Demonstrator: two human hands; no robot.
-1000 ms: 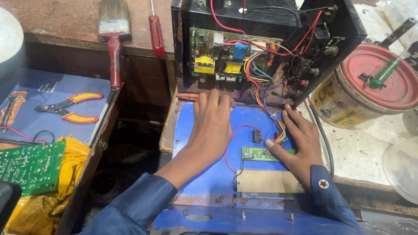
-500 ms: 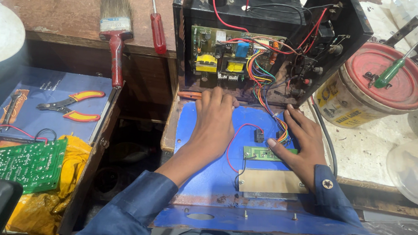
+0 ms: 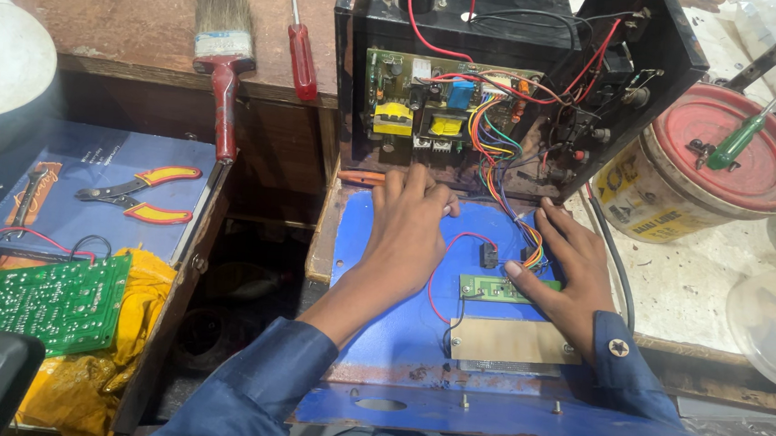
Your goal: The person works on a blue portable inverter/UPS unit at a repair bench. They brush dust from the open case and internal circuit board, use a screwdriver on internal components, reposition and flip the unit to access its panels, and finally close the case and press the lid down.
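A blue metal panel lies flat in front of an open black electronics case holding a circuit board and coloured wires. My left hand rests palm down on the panel, fingertips at the case's lower edge. My right hand lies on the panel's right side, its thumb touching a small green board that sits above a tan rectangular piece. A red wire loops between the two hands.
A paintbrush and a red screwdriver lie on the wooden bench. Pliers rest on a blue sheet at left, near a green circuit board on yellow cloth. A red-lidded can stands right.
Both hands stay on the blue panel in nearly the same places. The view has shifted only slightly.
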